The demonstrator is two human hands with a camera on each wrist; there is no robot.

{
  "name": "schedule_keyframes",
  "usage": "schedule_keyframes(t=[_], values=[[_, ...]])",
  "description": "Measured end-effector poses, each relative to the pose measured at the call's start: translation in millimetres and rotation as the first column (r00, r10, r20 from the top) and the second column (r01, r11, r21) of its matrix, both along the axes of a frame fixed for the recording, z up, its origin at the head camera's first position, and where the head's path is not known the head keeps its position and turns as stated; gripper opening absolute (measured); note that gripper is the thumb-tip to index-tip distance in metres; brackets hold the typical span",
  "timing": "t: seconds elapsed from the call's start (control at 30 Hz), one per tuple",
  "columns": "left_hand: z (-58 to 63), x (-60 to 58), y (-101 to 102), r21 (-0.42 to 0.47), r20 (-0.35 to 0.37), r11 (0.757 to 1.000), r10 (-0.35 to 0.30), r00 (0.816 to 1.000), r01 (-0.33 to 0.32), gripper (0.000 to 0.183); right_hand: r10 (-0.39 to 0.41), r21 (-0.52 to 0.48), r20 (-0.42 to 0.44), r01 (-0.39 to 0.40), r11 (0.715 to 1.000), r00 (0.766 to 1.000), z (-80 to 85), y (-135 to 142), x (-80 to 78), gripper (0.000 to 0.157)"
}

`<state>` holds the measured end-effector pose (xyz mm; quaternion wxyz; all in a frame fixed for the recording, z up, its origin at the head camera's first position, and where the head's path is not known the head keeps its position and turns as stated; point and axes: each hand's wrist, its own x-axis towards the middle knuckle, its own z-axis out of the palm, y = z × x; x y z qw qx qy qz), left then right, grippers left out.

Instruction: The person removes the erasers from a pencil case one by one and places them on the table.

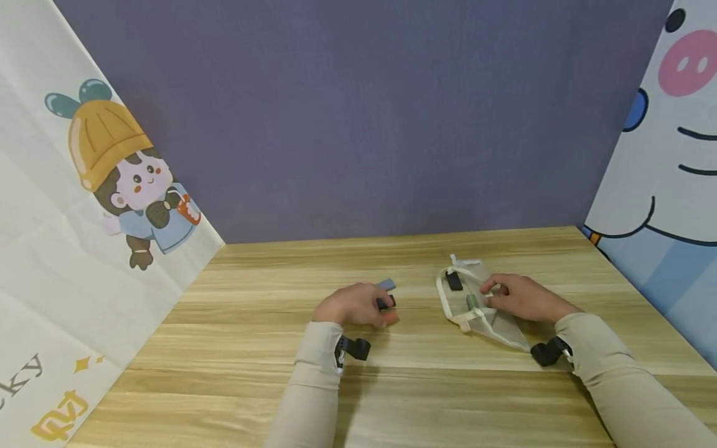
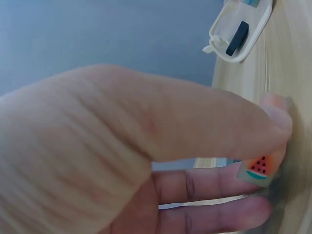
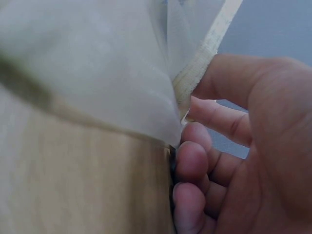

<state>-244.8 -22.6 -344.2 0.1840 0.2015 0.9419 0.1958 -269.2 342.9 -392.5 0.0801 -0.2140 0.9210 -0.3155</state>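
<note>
My left hand pinches a small translucent orange block with a watermelon-slice print, low over the table; the thumb covers part of it. Right beside these fingers are a black block, partly hidden by the hand, and a blue-grey block. To the right lies a whitish see-through mesh pouch with its cream-edged mouth open. A black piece and a green piece show at the pouch. With thumb and fingers, my right hand grips the pouch's cream edge.
The things lie on a wood-grain table. A purple-grey panel rises at its back edge. Printed cartoon sheets stand at the left and right.
</note>
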Motion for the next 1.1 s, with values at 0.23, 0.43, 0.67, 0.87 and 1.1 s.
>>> schedule_keyframes(t=[0.23,0.43,0.67,0.87,1.1], values=[[0.3,-1.2,-0.3,0.026,0.013,1.0,0.017,1.0,-0.017,0.045,-0.002,0.001,0.002,0.002,1.0,1.0,0.2,0.2,0.5,0.028],[-0.7,-1.5,4.3,0.059,-0.052,0.998,0.015,0.999,-0.012,0.041,-0.001,-0.002,0.003,0.001,1.0,1.0,-0.7,0.1,0.3,0.028],[-6.2,-3.6,16.9,-0.006,-0.261,1.0,-0.005,0.965,0.003,0.031,-0.007,0.001,-0.004,0.007,1.0,1.0,-2.3,-0.1,0.8,0.027],[-9.9,-3.5,27.1,-0.045,-0.307,0.999,-0.008,0.952,-0.006,0.028,-0.007,-0.008,0.005,0.007,1.0,1.0,-2.6,-0.5,1.3,0.027],[-11.5,-1.9,35.2,-0.023,-0.313,1.0,-0.013,0.95,0.006,0.03,-0.001,-0.001,-0.007,0.001,1.0,1.0,-1.3,-1.0,-0.6,0.025]])
